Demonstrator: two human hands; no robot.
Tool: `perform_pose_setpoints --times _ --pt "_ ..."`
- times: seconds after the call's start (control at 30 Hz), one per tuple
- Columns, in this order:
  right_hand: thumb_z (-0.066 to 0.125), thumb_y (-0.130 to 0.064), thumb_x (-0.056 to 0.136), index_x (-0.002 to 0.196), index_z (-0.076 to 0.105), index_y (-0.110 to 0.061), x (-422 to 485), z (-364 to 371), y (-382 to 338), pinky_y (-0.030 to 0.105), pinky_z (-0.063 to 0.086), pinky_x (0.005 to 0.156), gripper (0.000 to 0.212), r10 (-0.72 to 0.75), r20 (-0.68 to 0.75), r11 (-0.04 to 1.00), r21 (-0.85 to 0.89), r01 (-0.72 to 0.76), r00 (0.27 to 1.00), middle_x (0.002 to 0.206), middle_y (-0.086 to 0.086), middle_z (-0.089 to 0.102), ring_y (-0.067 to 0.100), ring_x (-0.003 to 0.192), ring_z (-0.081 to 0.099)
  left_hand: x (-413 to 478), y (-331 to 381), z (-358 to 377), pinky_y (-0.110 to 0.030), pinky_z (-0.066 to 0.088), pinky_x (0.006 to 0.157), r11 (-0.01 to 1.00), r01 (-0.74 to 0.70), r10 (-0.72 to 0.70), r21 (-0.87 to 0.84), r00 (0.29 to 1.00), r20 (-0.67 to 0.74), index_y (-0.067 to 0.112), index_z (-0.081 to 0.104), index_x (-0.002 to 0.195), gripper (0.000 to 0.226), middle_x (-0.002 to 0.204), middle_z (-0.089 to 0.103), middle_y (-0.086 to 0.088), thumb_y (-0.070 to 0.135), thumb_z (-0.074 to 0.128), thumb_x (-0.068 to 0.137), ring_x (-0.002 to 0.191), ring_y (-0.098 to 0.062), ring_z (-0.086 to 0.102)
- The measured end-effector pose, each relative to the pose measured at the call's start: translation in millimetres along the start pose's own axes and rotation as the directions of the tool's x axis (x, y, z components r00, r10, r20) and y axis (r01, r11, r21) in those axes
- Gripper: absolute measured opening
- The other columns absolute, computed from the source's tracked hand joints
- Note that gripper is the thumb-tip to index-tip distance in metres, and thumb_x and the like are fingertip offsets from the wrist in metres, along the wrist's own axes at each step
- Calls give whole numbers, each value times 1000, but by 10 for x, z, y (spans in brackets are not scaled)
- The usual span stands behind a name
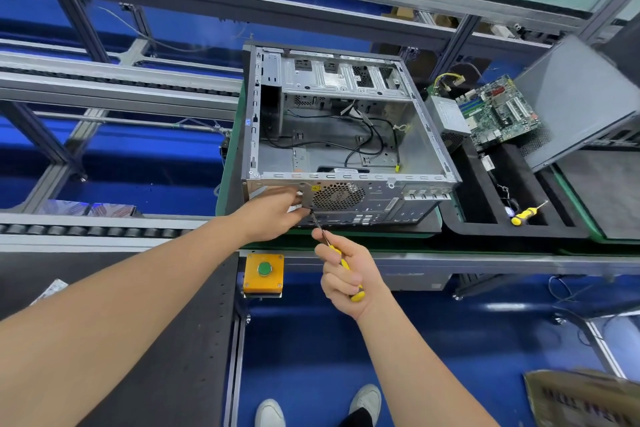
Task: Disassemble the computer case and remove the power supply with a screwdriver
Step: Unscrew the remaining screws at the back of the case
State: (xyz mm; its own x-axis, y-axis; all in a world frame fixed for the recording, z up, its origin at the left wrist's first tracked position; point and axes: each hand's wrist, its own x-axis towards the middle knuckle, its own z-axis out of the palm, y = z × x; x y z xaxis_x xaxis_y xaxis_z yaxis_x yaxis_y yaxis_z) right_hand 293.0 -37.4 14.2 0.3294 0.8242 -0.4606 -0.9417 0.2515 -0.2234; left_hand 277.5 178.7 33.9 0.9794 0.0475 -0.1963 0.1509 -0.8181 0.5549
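1. Right hand (pixel 346 274) fingers wrapped round the yellow screwdriver (pixel 334 250), tip up against the computer case (pixel 381 191) rear panel
2. Left hand (pixel 277 215) fingers bunched at that tip, beside the case's fan grille; pinching anything? Can't tell
3. Power supply (pixel 448 116) lies just right of the case, out already
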Motion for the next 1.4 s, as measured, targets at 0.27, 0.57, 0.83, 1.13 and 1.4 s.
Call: perform_pose_setpoints --times 0.27,0.57,0.83,1.13,1.4 --pt "44 -27 108 92 47 -22 -31 260 56 33 40 49 17 -641 24 -334 -909 -251 767 66 4 58 23 48 49 -3 30 -4 -40 49 101 999 -37 37 16 999 -9 20 61 132 37 131 65 3 41 47 105 119 -18 59" --pt "57 -24 104 96 69 -19 44 228 28 34 53 49 15 -665 -77 -5 -994 -108 743 67 3 70 19 51 59 -19 44 4 -33 47 97 1000 -20 21 7 999 -37 22 63 131 36 132 65 2 41 50 103 118 -17 58" --pt "53 -37 110 123 66 -13 236 360 -157 24 30 38 31 -289 -392 749 -661 -49 873 68 1 68 11 47 44 -12 26 4 -28 44 98 999 45 -45 -9 999 -1 16 55 139 41 139 60 -3 19 53 98 123 -20 56" --pt "68 -33 101 114 77 -15 343 413 -175 22 32 42 24 -118 -505 917 -386 -101 855 85 -4 77 8 48 43 -49 58 2 -29 45 97 997 56 -57 -53 998 -23 14 54 138 46 140 60 -6 9 52 92 125 -23 57" --pt "80 -29 83 94 77 -19 372 496 -59 22 35 42 16 -565 -488 625 -780 -41 665 82 -4 81 15 55 50 -42 81 12 -17 40 67 999 40 -41 -22 997 -63 23 52 111 24 112 60 -3 9 54 92 84 -5 54"
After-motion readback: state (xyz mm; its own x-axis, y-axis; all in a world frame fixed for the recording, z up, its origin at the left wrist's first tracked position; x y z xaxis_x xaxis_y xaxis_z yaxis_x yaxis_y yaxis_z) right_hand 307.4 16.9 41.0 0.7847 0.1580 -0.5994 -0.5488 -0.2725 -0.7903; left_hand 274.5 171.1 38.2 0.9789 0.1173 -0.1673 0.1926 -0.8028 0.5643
